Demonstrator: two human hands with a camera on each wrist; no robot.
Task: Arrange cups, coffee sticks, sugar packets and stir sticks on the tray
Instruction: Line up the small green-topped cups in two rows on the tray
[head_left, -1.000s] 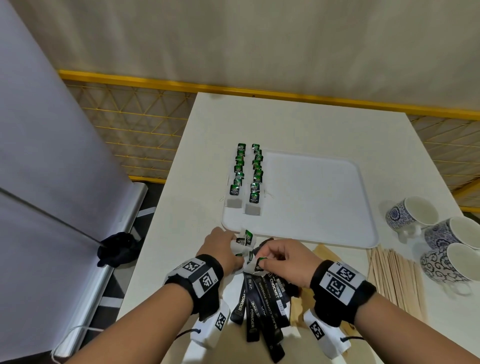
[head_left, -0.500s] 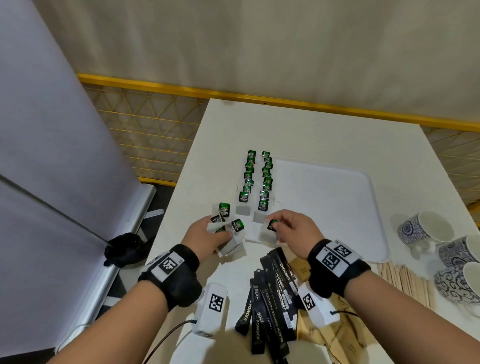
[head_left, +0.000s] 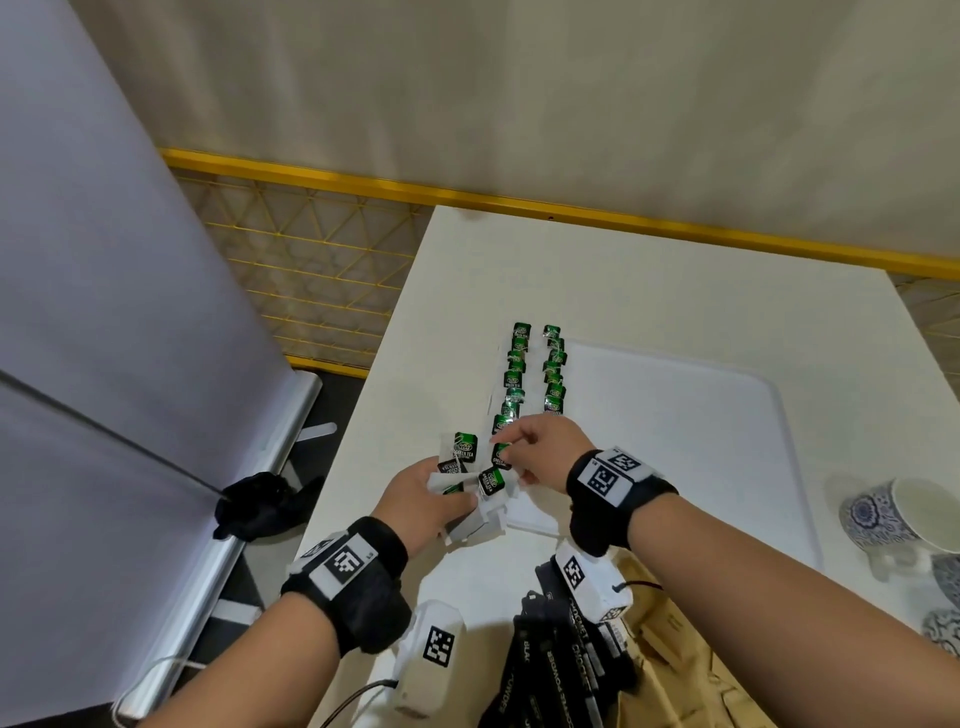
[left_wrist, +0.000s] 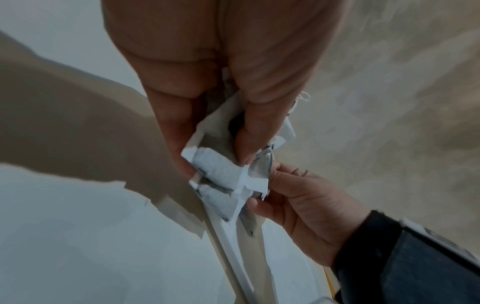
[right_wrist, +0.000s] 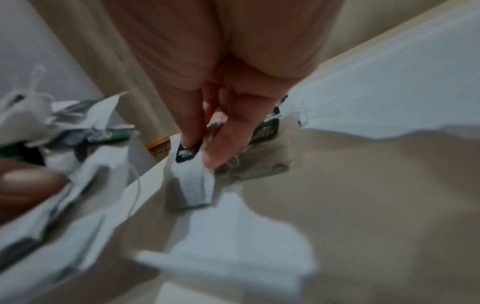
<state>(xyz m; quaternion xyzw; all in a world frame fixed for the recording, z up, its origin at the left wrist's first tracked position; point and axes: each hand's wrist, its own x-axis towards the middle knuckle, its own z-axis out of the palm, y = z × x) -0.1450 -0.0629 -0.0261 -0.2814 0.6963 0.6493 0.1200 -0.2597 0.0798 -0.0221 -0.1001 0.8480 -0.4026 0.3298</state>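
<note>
Just left of the white tray's near-left corner, my left hand grips a bunch of green-tagged tea bags; the left wrist view shows them as a white bundle. My right hand pinches a single tea bag by its tag, its pouch hanging over the tray's near-left corner. Two rows of tea bags lie along the tray's left edge. Black coffee sticks and brown sugar packets lie near me under my right wrist. Blue-patterned cups stand at the right.
The table's left edge runs close beside my left hand. Beyond it stand a grey screen with a black glove on its foot, and a yellow mesh fence. Most of the tray's surface is bare white.
Both hands moved away from the coffee stick pile toward the tray's near-left corner. My right hand took one tea bag from the bunch and carried it to the near end of the rows.
</note>
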